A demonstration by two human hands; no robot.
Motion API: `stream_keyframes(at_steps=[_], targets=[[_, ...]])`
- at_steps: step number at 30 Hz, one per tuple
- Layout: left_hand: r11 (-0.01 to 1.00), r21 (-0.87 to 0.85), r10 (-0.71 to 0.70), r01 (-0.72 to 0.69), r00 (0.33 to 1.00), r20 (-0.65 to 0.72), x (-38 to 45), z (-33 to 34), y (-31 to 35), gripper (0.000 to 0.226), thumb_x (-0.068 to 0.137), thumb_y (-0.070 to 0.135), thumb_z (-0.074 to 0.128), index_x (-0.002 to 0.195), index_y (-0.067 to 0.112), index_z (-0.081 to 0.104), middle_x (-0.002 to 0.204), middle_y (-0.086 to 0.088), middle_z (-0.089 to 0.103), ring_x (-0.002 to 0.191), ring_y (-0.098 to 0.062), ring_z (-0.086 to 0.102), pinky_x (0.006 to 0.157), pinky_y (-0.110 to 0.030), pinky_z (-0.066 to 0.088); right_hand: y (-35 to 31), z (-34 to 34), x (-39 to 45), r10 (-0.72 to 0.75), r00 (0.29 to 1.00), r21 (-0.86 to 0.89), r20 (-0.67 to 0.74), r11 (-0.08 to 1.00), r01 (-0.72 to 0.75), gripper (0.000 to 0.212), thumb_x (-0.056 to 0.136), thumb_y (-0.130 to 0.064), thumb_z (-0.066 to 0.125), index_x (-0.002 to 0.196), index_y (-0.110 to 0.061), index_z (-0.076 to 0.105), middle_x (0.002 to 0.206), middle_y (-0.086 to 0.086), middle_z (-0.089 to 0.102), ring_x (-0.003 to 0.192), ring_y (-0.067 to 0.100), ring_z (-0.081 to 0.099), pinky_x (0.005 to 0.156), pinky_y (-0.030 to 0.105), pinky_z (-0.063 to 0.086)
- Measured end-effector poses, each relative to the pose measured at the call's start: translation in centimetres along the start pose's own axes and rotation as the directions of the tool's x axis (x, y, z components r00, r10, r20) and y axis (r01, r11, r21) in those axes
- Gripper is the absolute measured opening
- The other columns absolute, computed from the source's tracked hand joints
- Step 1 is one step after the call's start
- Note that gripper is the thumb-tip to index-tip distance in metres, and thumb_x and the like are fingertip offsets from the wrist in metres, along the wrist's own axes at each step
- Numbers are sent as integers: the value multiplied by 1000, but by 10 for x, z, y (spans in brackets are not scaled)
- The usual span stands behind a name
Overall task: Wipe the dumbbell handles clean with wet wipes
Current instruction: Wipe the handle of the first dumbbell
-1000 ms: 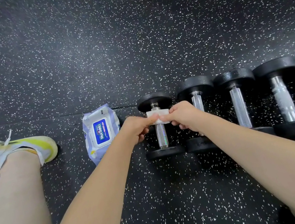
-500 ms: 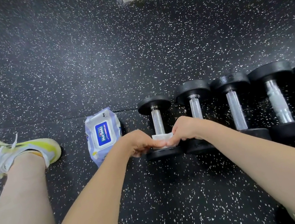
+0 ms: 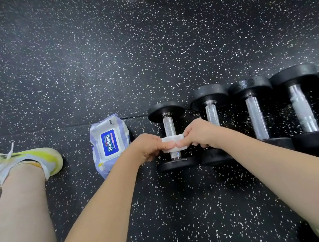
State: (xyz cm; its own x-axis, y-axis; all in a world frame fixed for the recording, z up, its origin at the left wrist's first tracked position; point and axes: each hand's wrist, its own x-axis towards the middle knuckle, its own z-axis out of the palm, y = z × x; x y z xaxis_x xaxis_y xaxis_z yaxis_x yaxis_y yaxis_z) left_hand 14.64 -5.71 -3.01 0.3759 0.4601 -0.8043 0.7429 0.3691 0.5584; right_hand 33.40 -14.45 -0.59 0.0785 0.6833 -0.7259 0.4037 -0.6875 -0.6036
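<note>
Change: wet wipe (image 3: 173,143) slid back up handle (image 3: 169,126) from its near end.
Left hand (image 3: 149,146): fingers pinched on wipe's left end.
Right hand (image 3: 198,133): pinched on right end.
Dumbbell (image 3: 170,136): laid on floor (image 3: 102,67), between both grips.

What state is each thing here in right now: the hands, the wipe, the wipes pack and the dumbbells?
Left hand: pinching the wipe's left end.
Right hand: pinching its right end.
Folded white wet wipe: wrapped across the handle.
Leftmost black dumbbell with knurled steel handle: lying on the floor, being wiped.
Purple-and-white wipes pack: lid closed, lying flat.
Other dumbbells: lying untouched in a row.
</note>
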Motion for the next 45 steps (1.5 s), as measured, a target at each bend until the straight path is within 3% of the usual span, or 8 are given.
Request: stream_keyframes(at_steps=[9, 13, 20, 23, 28, 32, 38, 45], targets=[[932, -328, 51, -153, 953, -299, 15, 12, 8, 35, 76, 40, 87, 81, 14, 64, 61, 5, 50, 51, -8, 40, 46, -20, 35, 2, 10, 26, 37, 977, 412, -211, 910, 54, 28, 82, -33, 84, 75, -22, 59, 74, 0, 59, 61, 13, 50, 45, 23, 41], [892, -393, 23, -224, 890, -455, 23, 27, 16, 41, 76, 47, 85, 76, 15, 58, 63, 5, 57, 55, -10, 51, 52, -25, 44, -5, 16, 37, 80, 934, 506, -349, 855, 116, 20, 86, -30, 79, 88, -17, 66, 88, 5, 71, 73, 14, 65, 58, 28, 54], [824, -532, -66, -196, 899, -433, 25, 40, 18, 47, 82, 54, 77, 75, 10, 61, 67, -2, 57, 50, -14, 51, 53, -26, 48, -11, 23, 42, 94, 941, 646, -325, 749, 148, 20, 85, -21, 81, 88, -12, 63, 104, 16, 75, 84, 21, 75, 73, 31, 62], [798, -577, -122, -173, 891, -436, 24, 37, 19, 46, 85, 51, 76, 78, 8, 63, 67, -2, 60, 50, -14, 52, 53, -26, 50, -14, 24, 41, 83, 933, 635, -351, 753, 172, 21, 80, -19, 85, 84, -11, 66, 101, 16, 76, 82, 22, 73, 75, 31, 62], [799, -589, -148, -122, 909, -390, 20, 32, 18, 48, 87, 51, 73, 104, 6, 67, 95, -8, 72, 68, -19, 64, 57, -28, 53, -21, 30, 35, 88, 880, 521, -466, 831, 194, 19, 75, -22, 88, 80, -14, 73, 90, 1, 75, 74, 18, 75, 79, 40, 63], [770, -625, -130, -127, 929, -348, 21, 34, 19, 50, 86, 52, 74, 105, 6, 70, 105, -17, 75, 73, -24, 66, 68, -34, 53, -25, 30, 24, 80, 847, 456, -526, 867, 201, 15, 75, -27, 88, 76, -20, 75, 80, -4, 75, 71, 16, 74, 75, 33, 62], [655, -746, -145, -120, 949, -280, 20, 42, 22, 39, 100, 41, 60, 85, 6, 64, 48, 0, 63, 34, -12, 56, 37, -17, 40, -38, 24, 22, 31, 824, 300, -566, 938, 171, 10, 73, -26, 85, 80, -21, 81, 75, -6, 74, 71, 8, 68, 61, 19, 48], [667, -736, -134, -117, 953, -273, 17, 44, 25, 41, 97, 42, 64, 105, 2, 66, 66, -7, 72, 50, -21, 69, 40, -20, 44, -29, 19, 27, 74, 844, 330, -532, 935, 126, 8, 78, -23, 81, 83, -18, 77, 77, -2, 73, 53, 7, 62, 51, 17, 47]])
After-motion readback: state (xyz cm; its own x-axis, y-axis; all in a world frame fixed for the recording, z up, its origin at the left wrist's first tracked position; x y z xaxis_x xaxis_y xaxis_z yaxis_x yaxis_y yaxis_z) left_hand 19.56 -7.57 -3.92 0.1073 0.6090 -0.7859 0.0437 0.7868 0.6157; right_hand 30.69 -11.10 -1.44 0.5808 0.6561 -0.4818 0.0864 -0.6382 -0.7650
